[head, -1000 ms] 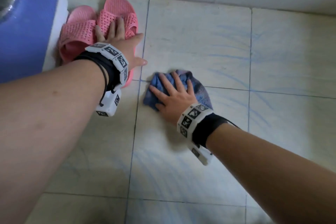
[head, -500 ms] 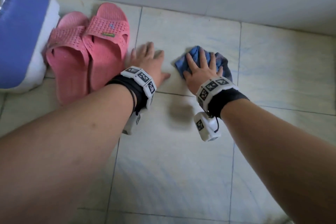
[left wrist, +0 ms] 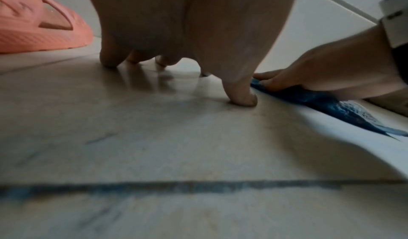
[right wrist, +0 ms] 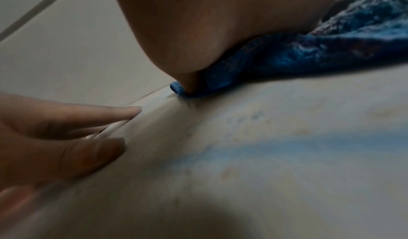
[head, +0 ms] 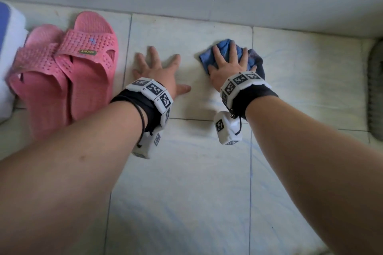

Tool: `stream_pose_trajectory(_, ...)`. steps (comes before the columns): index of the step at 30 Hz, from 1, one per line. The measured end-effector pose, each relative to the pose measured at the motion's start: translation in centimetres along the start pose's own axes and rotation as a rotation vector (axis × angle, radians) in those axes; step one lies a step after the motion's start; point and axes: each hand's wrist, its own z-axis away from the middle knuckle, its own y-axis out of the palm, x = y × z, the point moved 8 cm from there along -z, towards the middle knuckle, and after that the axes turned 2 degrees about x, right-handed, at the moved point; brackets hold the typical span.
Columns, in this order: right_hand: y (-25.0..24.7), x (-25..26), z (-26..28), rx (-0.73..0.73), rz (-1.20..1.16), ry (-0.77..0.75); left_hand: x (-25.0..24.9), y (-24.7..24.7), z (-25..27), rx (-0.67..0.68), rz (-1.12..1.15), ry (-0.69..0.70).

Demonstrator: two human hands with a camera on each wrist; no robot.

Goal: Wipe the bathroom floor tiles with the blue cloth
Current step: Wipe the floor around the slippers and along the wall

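Both hands flat on floor tiles (head: 186, 172): right hand (head: 228, 66) fingers spread, pressing blue cloth (head: 224, 46) near wall edge; left hand (head: 159, 72) splayed wide, holding nothing, beside pink slippers (head: 68, 72)

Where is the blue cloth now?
In the head view, the blue cloth lies under the right hand, near the wall, right of the left hand.

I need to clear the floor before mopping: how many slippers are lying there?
2: both pink, side by side left of the left hand; the left slipper lies partly under the right slipper. No others are visible.
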Motion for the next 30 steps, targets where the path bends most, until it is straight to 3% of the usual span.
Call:
stream_pose_trajectory(6,-0.7,1.4,-1.1,0.032,0.005,-0.009,0.0,0.2,0.0,0.009,-0.004,0.005)
stream_pose_trajectory(21,3.1,2.3,4.2,-0.016,0.059,-0.163,1.4,0.9,0.9,-0.059,-0.045,0.062)
stream_pose_trajectory(30,2.2,2.0,3.2,-0.02,-0.009,-0.122,0.4,0.0,-0.2,-0.027,0.05,-0.051)
